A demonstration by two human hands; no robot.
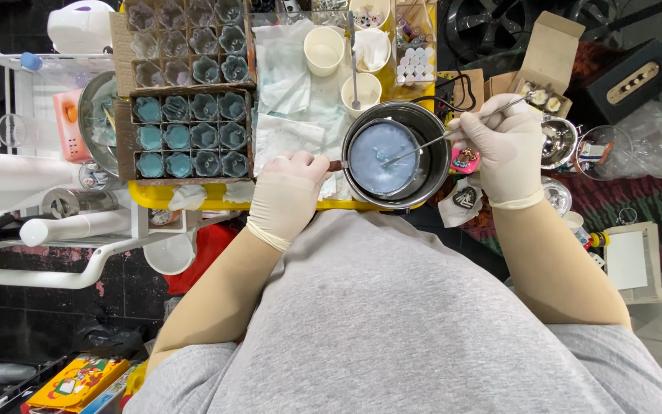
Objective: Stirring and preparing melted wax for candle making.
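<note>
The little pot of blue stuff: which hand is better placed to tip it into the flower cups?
Probably the left hand. It already grips the pot by its handle, and the flower cups sit on its side. The right hand holds the stirring tool.

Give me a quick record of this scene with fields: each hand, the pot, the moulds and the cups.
left hand: gloved, gripping the pot handle
right hand: gloved, holding a metal spoon dipped in the pot
pot: metal, pale blue liquid inside, on a yellow tray
moulds: flower-shaped, boxed; some filled blue, others look unfilled
cups: white, behind the pot
</note>
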